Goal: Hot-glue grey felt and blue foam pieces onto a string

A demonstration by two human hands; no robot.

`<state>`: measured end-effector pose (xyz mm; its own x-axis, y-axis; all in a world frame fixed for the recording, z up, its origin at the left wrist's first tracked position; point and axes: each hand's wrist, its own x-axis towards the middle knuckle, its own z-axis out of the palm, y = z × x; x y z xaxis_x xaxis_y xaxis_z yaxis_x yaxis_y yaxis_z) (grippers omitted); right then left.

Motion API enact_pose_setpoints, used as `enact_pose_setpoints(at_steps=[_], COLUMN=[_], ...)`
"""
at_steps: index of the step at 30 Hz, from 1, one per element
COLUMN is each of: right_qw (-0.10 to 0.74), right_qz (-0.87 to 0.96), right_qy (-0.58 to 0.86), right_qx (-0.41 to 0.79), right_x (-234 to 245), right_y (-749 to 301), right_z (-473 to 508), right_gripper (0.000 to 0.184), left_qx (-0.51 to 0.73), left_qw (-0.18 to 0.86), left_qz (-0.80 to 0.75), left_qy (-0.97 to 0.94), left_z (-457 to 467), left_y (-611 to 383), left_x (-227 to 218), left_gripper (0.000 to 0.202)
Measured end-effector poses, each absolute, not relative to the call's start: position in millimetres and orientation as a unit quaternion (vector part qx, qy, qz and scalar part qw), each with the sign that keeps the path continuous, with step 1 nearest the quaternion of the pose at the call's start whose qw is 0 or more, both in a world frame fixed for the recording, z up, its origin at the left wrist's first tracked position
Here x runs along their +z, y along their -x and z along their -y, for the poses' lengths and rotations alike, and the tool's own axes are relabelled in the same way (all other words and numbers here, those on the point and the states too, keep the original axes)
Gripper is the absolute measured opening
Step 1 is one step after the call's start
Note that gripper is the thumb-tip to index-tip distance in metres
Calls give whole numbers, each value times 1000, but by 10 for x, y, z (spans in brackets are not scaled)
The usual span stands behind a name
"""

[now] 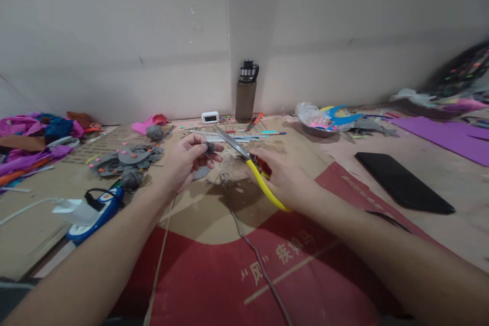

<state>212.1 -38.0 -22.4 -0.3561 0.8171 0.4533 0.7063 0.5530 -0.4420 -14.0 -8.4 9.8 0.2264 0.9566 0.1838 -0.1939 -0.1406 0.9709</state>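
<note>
Yellow-handled scissors [255, 169] are gripped by the right hand [286, 179], the left hand [187, 159] pinching dark fluff [210, 148]

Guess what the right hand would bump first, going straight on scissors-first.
Probably the small white device, roughly in line with the scissors in the right hand, though depth is unclear.
</note>
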Motion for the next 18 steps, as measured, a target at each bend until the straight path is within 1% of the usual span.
enact_pose_setpoints(at_steps=[6,10,18], right_qw=[289,259,253], right_qz=[822,824,828], right_qy=[487,504,499], right_qx=[56,18,-42], right_x=[-255,-247,-255], right_y=[-2131,-2133,-2132], right_z=[396,409,411], right_gripper=[41,42,42], left_qx=[537,548,543], left_qw=[556,564,563], left_qz=[-332,-322,-329], left_qy=[-540,-527,-528], left_z=[55,40,31], left_y=[140,132,121], left_x=[83,78,43], left_gripper=[18,19,16])
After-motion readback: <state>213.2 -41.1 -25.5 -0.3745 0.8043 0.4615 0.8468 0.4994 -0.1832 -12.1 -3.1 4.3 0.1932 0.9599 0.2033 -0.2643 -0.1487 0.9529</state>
